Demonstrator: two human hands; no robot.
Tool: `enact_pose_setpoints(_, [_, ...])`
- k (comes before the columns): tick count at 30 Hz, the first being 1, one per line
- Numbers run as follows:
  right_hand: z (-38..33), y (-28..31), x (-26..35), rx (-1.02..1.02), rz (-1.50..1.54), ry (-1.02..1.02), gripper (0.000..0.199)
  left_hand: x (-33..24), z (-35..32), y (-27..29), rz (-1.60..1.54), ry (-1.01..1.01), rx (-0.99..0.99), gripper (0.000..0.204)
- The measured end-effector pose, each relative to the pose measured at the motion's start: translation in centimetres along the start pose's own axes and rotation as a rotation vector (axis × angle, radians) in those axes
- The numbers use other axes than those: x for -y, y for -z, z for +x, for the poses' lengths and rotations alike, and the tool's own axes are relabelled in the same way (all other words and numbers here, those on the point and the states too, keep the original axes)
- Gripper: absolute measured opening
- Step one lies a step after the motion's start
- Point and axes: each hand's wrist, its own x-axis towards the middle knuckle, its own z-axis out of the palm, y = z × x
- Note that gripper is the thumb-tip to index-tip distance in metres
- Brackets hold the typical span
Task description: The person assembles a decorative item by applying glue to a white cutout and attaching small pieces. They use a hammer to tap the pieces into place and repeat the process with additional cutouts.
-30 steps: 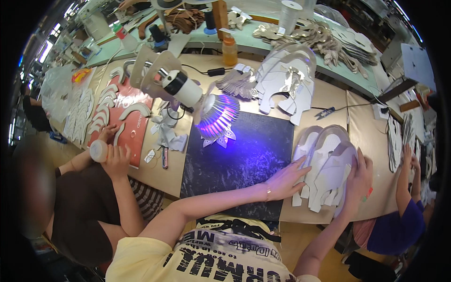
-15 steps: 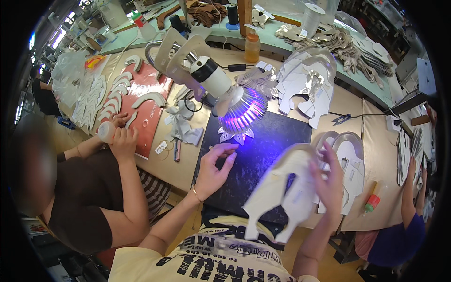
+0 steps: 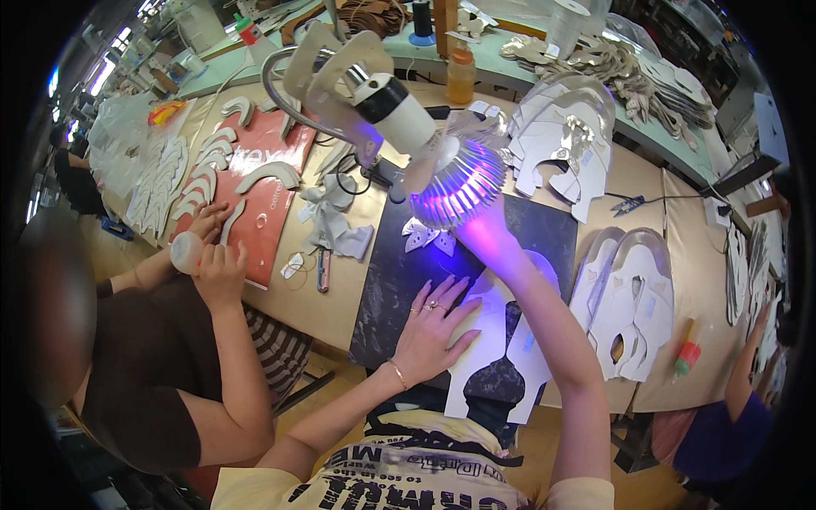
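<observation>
The left hand (image 3: 432,327) is open, palm down with its fingers spread; thumb and forefinger lie over the left side of a white shoe piece (image 3: 478,361), and it grasps nothing. The right hand (image 3: 486,229) reaches beneath the lamp (image 3: 463,183); the shade hides its fingers, so I cannot tell whether they are open or closed, or what they touch.

The left forearm comes up from the counter's near edge, with a thin bracelet at the wrist. The right arm bends at the elbow and crosses above the piece's right side.

The white shoe piece lies on the dark board (image 3: 384,280), its two legs reaching the board's near edge; a small blue mark shows on its right leg. Under the lamp, a petal-shaped piece (image 3: 421,235) lies on the board.

Right of the board, more white pieces (image 3: 642,293) overlap, a bluish mark on the top one, with a red-and-green bottle (image 3: 687,359) near the counter's front edge. Toward the left end, pale lettering crosses a red sheet (image 3: 268,223) under curved strips (image 3: 263,172). Dark lettering covers the person's pale yellow shirt (image 3: 425,467).
</observation>
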Motion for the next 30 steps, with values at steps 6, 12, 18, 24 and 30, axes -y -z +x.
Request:
enact_pose_setpoints(6, [-0.6,3.1,2.3,-0.008,-0.086,0.135,0.028,0.0,-0.1,-0.2,0.008,-0.004,-0.026,0.047])
enact_pose_setpoints(12, [-0.6,9.4,7.0,0.217,0.116,0.083,0.019,0.0,0.0,-0.4,0.03,-0.014,-0.021,0.047])
enact_pose_setpoints(18, [-4.3,19.2,9.3,0.163,0.442,-0.01,0.017,0.1,-0.2,-0.2,0.047,-0.002,0.05,0.049])
enact_pose_setpoints(24, [-10.7,25.2,11.4,0.079,0.565,-0.487,0.013,-1.6,0.0,3.3,-0.497,-0.06,0.085,0.083])
enact_pose_setpoints(30, [-14.7,23.7,10.8,0.379,0.573,-0.442,0.02,-4.6,0.3,2.7,-1.073,0.319,0.502,0.047])
